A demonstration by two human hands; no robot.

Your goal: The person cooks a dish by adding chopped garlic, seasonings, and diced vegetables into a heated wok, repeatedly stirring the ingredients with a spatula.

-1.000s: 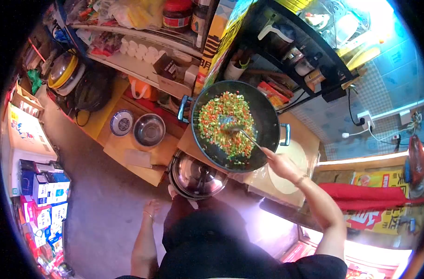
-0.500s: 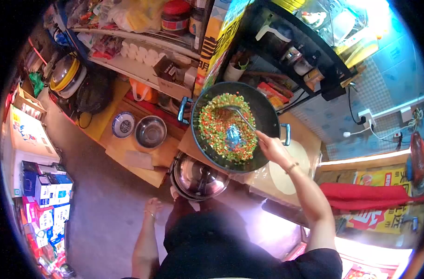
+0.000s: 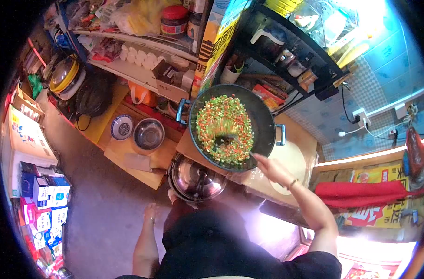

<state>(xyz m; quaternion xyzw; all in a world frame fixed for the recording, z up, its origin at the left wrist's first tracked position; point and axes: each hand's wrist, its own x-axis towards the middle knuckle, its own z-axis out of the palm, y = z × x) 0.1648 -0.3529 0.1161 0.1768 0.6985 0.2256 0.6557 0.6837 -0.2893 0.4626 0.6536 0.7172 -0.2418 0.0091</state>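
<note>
A dark wok [image 3: 263,118] with two side handles holds finely chopped green and red vegetables [image 3: 225,114], spread over its left part. My right hand [image 3: 272,169] is closed around the handle of a metal ladle [image 3: 233,139], just outside the wok's near rim. The ladle's head is down among the vegetables in the near part of the wok, partly blurred and covered by them. My left hand [image 3: 150,211] hangs low beside my leg, holding nothing, with its fingers loosely extended.
A lidded metal pot [image 3: 198,179] stands just below the wok. To the left are a steel bowl [image 3: 149,134], a patterned bowl [image 3: 122,127] and a cleaver [image 3: 137,162] on a wooden board. A pale round board [image 3: 291,162] lies under my right forearm. Shelves [image 3: 128,72] stand behind.
My right hand has moved down and slightly toward me, drawing the ladle's head from the far part of the vegetables to the near part. The vegetables now cover the formerly bare patch.
</note>
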